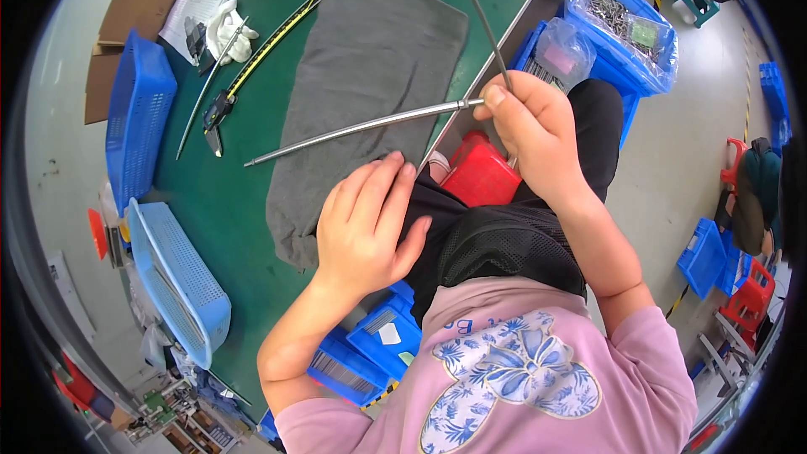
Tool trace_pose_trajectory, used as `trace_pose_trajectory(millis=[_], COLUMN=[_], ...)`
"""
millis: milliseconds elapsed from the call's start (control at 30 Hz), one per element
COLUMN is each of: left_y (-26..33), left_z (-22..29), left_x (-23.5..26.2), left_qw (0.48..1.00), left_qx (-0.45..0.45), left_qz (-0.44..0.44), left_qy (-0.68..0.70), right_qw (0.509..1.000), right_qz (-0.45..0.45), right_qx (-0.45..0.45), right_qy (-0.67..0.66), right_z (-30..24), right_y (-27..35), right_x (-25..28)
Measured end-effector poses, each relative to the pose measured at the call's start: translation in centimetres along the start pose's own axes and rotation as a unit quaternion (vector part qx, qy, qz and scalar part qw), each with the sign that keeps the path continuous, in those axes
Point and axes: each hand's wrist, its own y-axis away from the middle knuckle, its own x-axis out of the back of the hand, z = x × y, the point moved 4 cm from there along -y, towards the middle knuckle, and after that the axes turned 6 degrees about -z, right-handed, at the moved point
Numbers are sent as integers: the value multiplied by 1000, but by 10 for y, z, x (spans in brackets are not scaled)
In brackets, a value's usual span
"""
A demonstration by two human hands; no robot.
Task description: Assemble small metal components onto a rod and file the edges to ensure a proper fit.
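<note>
My right hand (534,122) is closed at the right, beyond the table's edge. Its fingertips pinch the right end of a long, slim silver metal rod (370,126). A thin dark rod (486,29) also sticks up from these fingers; its lower end is hidden, so I cannot tell whether it joins the silver rod. The silver rod slants left over a grey cloth (378,42) spread on the green table (252,227). My left hand (361,231) has its fingers stretched out at the cloth's near edge, below the rod, and holds nothing.
Left of the cloth lie a caliper (220,108), a second slim metal rod (202,101) and white gloves (229,32). Blue baskets (139,109) line the table's left side. Blue bins of metal parts (618,21) stand at the right, near a red stool (481,172).
</note>
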Motion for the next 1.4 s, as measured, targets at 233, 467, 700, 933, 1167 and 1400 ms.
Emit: trace_pose_trajectory(millis=[233, 467, 700, 933, 1167, 1400], left_y=[7, -44, -57, -62, -55, -55], left_z=[-11, -26, -25, -18, -19, -16], left_x=[23, 13, -8, -8, -14, -17], left_qw=[994, 991, 982, 988, 979, 973], left_qx=[-62, -55, -17, -19, 15, 33], left_qz=[85, 93, 83, 71, 99, 128], left_qy=[20, 80, 167, 132, 175, 190], right_qw=[999, 998, 986, 992, 997, 997], right_qz=[10, 5, 14, -42, -64, 4], right_qx=[-13, 25, 98, 89, -21, -51], right_qy=[-32, 60, 131, 74, 43, 54], right_z=[20, 27, 29, 36, 25, 42], right_y=[18, 18, 12, 5, 2, 51], right_x=[-10, -11, -5, 2, -2, -10])
